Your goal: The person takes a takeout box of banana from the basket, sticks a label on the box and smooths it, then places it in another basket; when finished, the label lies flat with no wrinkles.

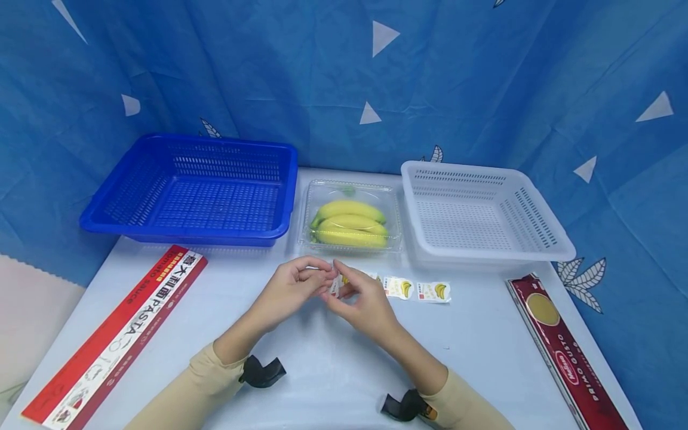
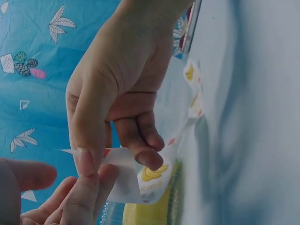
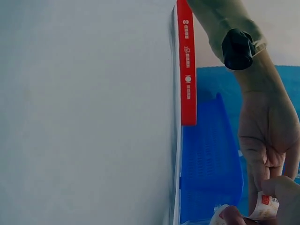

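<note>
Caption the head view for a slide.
Left grip and right grip meet at a white banana-printed strip before a clear plastic box of yellow bananas, between blue plastic basket and white plastic basket.

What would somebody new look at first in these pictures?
Probably the bright yellow bananas in a clear box, at the back middle of the table, between a blue basket on the left and a white basket on the right. Next might come the left grip and right grip, close together in front of the box, holding a strip of banana labels.
</note>
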### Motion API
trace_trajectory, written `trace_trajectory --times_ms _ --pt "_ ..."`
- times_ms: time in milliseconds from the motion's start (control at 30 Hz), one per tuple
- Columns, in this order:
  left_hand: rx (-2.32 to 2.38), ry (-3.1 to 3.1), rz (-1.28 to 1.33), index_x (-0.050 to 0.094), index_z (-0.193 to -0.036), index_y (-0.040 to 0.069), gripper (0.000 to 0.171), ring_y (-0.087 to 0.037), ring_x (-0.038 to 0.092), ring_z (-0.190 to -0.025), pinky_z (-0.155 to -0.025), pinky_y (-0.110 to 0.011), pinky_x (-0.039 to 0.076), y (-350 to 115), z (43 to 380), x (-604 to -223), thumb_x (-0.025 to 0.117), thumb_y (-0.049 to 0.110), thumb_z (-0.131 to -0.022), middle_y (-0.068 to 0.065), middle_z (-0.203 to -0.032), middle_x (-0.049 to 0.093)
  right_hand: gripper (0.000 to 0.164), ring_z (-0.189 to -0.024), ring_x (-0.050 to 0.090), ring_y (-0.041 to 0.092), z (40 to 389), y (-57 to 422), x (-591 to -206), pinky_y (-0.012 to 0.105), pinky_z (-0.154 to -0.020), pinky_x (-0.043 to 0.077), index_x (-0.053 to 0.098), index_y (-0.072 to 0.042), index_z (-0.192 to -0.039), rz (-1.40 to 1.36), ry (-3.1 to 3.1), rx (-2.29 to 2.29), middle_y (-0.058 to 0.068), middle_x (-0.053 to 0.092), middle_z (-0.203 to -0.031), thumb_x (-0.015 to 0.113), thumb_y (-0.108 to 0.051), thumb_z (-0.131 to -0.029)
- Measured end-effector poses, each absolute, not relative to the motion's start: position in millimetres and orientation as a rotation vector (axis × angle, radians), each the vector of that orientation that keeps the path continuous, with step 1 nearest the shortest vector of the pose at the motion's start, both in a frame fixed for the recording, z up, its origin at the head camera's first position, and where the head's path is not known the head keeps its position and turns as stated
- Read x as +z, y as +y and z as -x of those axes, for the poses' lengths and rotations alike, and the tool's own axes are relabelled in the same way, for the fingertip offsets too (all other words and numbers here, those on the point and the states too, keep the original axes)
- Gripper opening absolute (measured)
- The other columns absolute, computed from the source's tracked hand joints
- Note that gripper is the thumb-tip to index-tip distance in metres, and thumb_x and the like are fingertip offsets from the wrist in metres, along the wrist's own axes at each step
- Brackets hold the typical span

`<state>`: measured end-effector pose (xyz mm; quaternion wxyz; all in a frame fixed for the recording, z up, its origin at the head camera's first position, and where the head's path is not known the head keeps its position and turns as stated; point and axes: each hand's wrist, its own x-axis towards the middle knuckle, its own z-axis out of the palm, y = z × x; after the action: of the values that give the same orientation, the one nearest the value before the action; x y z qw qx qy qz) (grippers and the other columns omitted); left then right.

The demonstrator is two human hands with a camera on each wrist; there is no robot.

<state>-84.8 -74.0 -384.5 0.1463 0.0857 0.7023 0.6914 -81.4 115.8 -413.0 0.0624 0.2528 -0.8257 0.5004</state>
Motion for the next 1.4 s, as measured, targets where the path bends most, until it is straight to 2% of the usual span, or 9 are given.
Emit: trace_trajectory --times_ms 200,367,600,767,900,1033,1167,1233,1400 --pt "1.95 2.127 -0.263 0.062 -0.116 0.002 0.029 -0.023 0.072 -0.099 -0.083 -0.029 0.059 -73.7 83.1 -384.6 0.07 0.017 -0.092 -0.016 -0.11 0.069 0.056 -0.071 0.067 0.007 81.1 113.2 -411.8 0.021 -0.061 0.056 0.052 -0.002 -0.142 -0.781 -2.552 1.493 0.01 0.065 -0.132 0.071 -0.013 -0.091" --pt "1.946 2.185 -0.259 0.062 -0.113 0.003 0.026 -0.021 0.072 -0.094 -0.08 -0.027 0.059 -71.5 82.0 -385.3 0.072 0.013 -0.091 -0.015 -0.105 0.07 0.054 -0.069 0.062 0.004 80.6 112.1 -409.1 0.019 -0.058 0.053 0.05 -0.003 -0.144 -0.817 -2.607 1.417 0.005 0.065 -0.13 0.067 -0.016 -0.094" --pt "1.94 2.221 -0.222 0.063 -0.113 0.007 0.027 -0.018 0.072 -0.086 -0.076 -0.035 0.06 -71.1 80.6 -383.9 0.073 0.015 -0.09 -0.013 -0.099 0.073 0.054 -0.07 0.06 0.002 79.9 111.4 -408.8 0.017 -0.061 0.052 0.05 -0.006 -0.145 -0.836 -2.657 1.304 0.0 0.064 -0.125 0.064 -0.027 -0.098" --pt "1.958 2.269 -0.217 0.064 -0.11 0.003 0.019 -0.017 0.071 -0.088 -0.077 -0.026 0.059 -72.2 80.9 -384.0 0.069 0.009 -0.092 -0.014 -0.099 0.072 0.055 -0.069 0.059 0.001 80.1 112.2 -409.4 0.018 -0.057 0.05 0.048 -0.006 -0.146 -0.829 -2.658 1.335 -0.001 0.063 -0.127 0.063 -0.028 -0.099" --pt "1.988 2.281 -0.204 0.064 -0.107 0.003 0.017 -0.017 0.072 -0.086 -0.075 -0.023 0.058 -74.0 81.4 -384.4 0.069 0.008 -0.092 -0.014 -0.095 0.072 0.054 -0.065 0.062 0.004 80.1 113.8 -410.0 0.019 -0.055 0.051 0.048 -0.007 -0.147 -0.819 -2.624 1.403 0.001 0.069 -0.117 0.061 -0.028 -0.099" --pt "2.006 2.286 -0.192 0.066 -0.107 0.004 0.016 -0.025 0.073 -0.087 -0.073 -0.023 0.057 -75.8 81.5 -385.6 0.07 0.008 -0.092 -0.013 -0.092 0.072 0.049 -0.062 0.066 0.012 80.0 114.5 -410.3 0.02 -0.055 0.052 0.05 -0.008 -0.146 -0.83 -2.609 1.441 0.003 0.071 -0.1 0.057 -0.029 -0.102" --pt "1.973 2.342 -0.209 0.071 -0.106 0.006 0.016 -0.028 0.072 -0.088 -0.072 -0.022 0.056 -76.3 80.8 -387.6 0.071 0.012 -0.092 -0.011 -0.092 0.073 0.045 -0.061 0.067 0.016 79.8 114.7 -410.4 0.02 -0.054 0.051 0.052 -0.01 -0.144 -0.837 -2.622 1.435 0.005 0.072 -0.103 0.054 -0.029 -0.103" --pt "1.952 2.372 -0.212 0.074 -0.106 0.008 0.016 -0.028 0.073 -0.088 -0.072 -0.021 0.056 -76.4 80.5 -388.7 0.072 0.014 -0.092 -0.01 -0.091 0.074 0.044 -0.061 0.067 0.016 79.6 115.0 -410.6 0.02 -0.054 0.05 0.052 -0.01 -0.144 -0.843 -2.63 1.424 0.007 0.073 -0.105 0.053 -0.028 -0.104" --pt "1.955 2.377 -0.192 0.076 -0.105 0.009 0.016 -0.026 0.074 -0.087 -0.074 -0.022 0.057 -76.3 79.9 -390.3 0.073 0.015 -0.091 -0.009 -0.092 0.076 0.042 -0.06 0.064 0.01 79.7 116.3 -410.8 0.019 -0.058 0.05 0.053 -0.009 -0.143 -0.904 -2.623 1.332 0.008 0.073 -0.087 0.051 -0.024 -0.104"
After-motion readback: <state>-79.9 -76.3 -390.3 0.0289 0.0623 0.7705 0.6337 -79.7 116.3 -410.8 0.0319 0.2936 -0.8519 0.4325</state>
